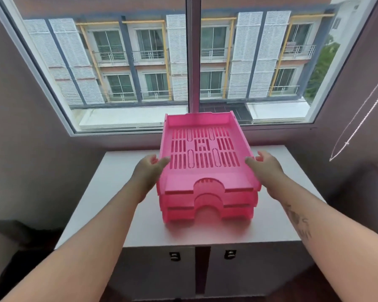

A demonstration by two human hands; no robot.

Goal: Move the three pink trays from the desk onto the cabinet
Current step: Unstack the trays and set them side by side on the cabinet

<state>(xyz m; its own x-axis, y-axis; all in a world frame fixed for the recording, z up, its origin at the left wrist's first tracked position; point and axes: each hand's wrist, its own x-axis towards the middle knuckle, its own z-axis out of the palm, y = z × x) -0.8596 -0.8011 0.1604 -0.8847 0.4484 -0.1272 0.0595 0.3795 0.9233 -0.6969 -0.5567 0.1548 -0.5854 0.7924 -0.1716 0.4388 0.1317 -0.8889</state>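
Observation:
Three pink slotted trays (205, 149) sit stacked one on another on the white cabinet top (122, 192), under the window. My left hand (147, 173) is against the left wall of the top tray, its thumb at the rim and its fingers spread outside the wall. On the opposite wall, my right hand (265, 168) mirrors it, thumb at the rim and fingers loose. Neither hand is clamped on the tray. The top tray rests level on the two below.
The cabinet has two front doors with small dark handles (174, 256). A large window (192, 62) rises right behind the trays. A bead cord (347, 140) hangs at the right. A dark seat (13, 232) lies low on the left.

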